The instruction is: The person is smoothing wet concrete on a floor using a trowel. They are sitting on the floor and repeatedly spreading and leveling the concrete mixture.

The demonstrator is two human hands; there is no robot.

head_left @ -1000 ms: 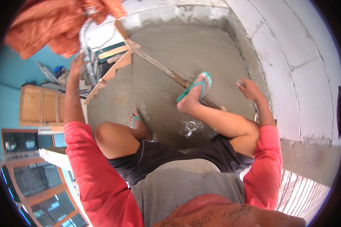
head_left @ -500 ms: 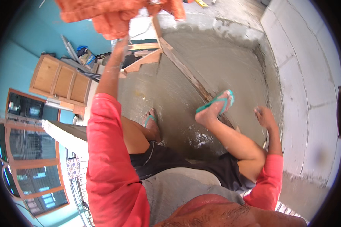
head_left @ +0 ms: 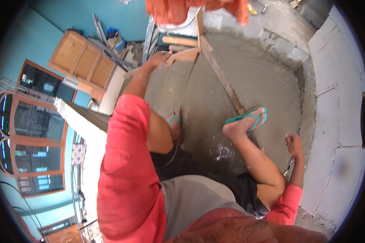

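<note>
Watching remotely, I see the left hand [head_left: 159, 59] reach far forward at the left end of the step-edged wooden board [head_left: 185, 55]. Fingers bent, tips near the board's edge; I can't tell if they grip it or just hover. I get the right hand [head_left: 295, 145] low by the right side, fingers curled in, over the margin of the wet cement floor [head_left: 267, 77] near the pale block wall [head_left: 328, 97]. Anything in that fist? Can't tell from here.

Board sits forward of the body, left of centre, at the edge of the smooth grey cement. A long wooden plank [head_left: 222, 75] starts by its right end and runs diagonally back toward the right foot, passing behind it. I count two teal flip-flops: right one [head_left: 240, 118] beside the plank, left one [head_left: 173, 118] on the cement. Knees bent, wide apart.

Behind the board I log a short timber piece [head_left: 180, 41] and an upright metal strip [head_left: 147, 38]. Orange cloth [head_left: 170, 10] hangs in at the top edge. Brown panelled door [head_left: 85, 60] leans at left, with wood-framed windows [head_left: 38, 141] lower down. Low block border [head_left: 284, 48] closes off the far side.
</note>
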